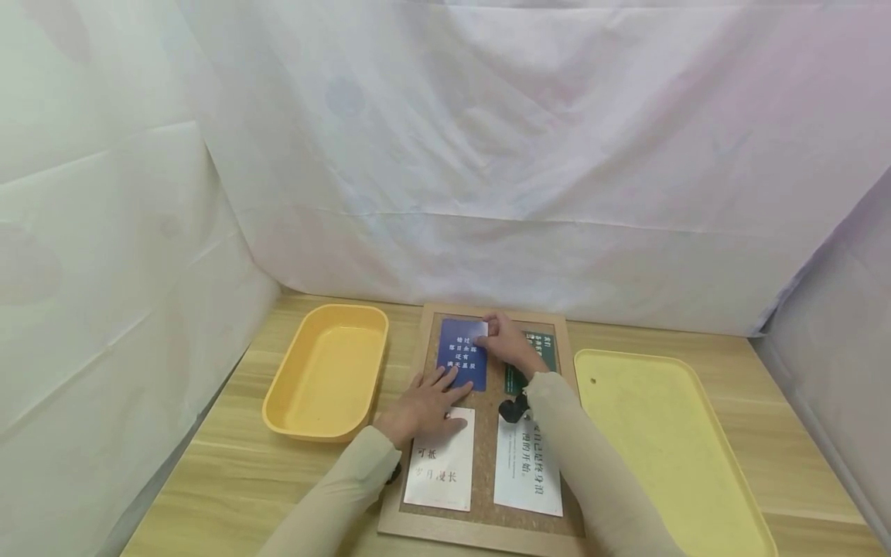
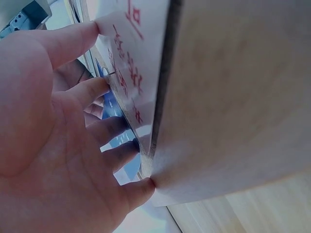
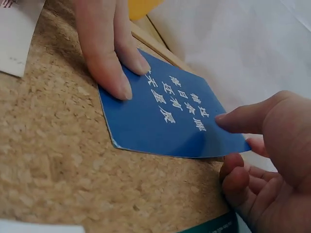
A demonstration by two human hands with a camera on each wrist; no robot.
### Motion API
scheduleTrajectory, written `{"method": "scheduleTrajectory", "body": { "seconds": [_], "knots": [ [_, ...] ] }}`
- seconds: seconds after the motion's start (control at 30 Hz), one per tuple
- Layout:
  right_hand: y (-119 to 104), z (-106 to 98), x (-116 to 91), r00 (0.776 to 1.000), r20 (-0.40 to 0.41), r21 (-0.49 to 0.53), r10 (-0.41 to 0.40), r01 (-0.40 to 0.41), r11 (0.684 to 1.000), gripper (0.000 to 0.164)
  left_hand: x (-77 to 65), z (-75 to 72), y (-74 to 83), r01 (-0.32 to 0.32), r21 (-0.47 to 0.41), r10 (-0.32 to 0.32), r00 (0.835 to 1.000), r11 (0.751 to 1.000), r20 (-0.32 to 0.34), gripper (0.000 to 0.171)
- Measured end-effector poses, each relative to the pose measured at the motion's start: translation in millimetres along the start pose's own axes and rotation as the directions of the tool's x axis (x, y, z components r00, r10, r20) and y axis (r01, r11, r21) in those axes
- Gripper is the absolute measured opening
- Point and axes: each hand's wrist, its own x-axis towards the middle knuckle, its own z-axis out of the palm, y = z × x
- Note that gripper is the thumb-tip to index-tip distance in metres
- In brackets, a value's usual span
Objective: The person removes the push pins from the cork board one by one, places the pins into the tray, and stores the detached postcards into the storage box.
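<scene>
A blue card [image 1: 462,352] with white lettering lies at the upper left of a wood-framed corkboard [image 1: 485,464]. My left hand [image 1: 421,408] is spread flat, with fingertips on the card's lower part and the thumb over a white card [image 1: 438,483] below. At the blue card's upper right corner, my right hand [image 1: 511,346] pinches the edge. In the right wrist view its thumb [image 3: 243,120] presses the card's face, while the other fingers curl by the edge. Under the right forearm are a green card [image 1: 543,348] and another white card [image 1: 518,483], both partly hidden.
A deep orange-yellow tray [image 1: 316,424] stands left of the board. On the right lies a shallow pale-yellow tray [image 1: 647,425], with one tiny dark object [image 1: 593,381] near its upper left corner. White cloth [image 1: 487,255] hangs behind the wooden table [image 1: 244,464] and at its sides.
</scene>
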Motion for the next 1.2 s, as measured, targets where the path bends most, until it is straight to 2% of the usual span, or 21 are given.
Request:
{"method": "scheduleTrajectory", "body": {
  "seconds": [0.17, 0.43, 0.6, 0.77, 0.93, 1.2],
  "knots": [
    [5, 0, 0, 1.000, 0.002, 0.072, 0.018, -0.018, 0.997, 0.050, 1.0, -0.3, 0.8, -0.019, 0.008, 0.019, 1.000, 1.000, -0.002, 0.062],
    [10, 2, -1, 1.000, 0.005, 0.141, -0.030, 0.029, 0.990, 0.054, 4.8, -0.5, -2.1, -0.027, 0.000, 0.027, 1.000, 1.000, 0.009, 0.064],
    [11, 1, -1, 0.997, 0.009, 0.144, -0.075, 0.073, 0.987, 0.058, 5.7, -2.0, -2.6, -0.030, -0.022, 0.030, 0.999, 0.999, 0.016, 0.065],
    [11, 0, 0, 0.987, 0.071, 0.164, -0.145, 0.132, 0.978, 0.059, 4.9, -5.1, -2.9, -0.044, -0.062, 0.044, 0.999, 0.997, 0.009, 0.063],
    [10, 0, 1, 0.977, 0.118, 0.153, -0.177, 0.158, 0.975, 0.058, 4.8, -6.6, -3.7, -0.057, -0.074, 0.057, 0.998, 0.996, 0.000, 0.062],
    [13, 3, 0, 0.976, 0.141, 0.121, -0.166, 0.150, 0.981, 0.053, 5.7, -5.8, -5.0, -0.067, -0.067, 0.065, 0.997, 0.995, -0.043, 0.059]
  ]
}}
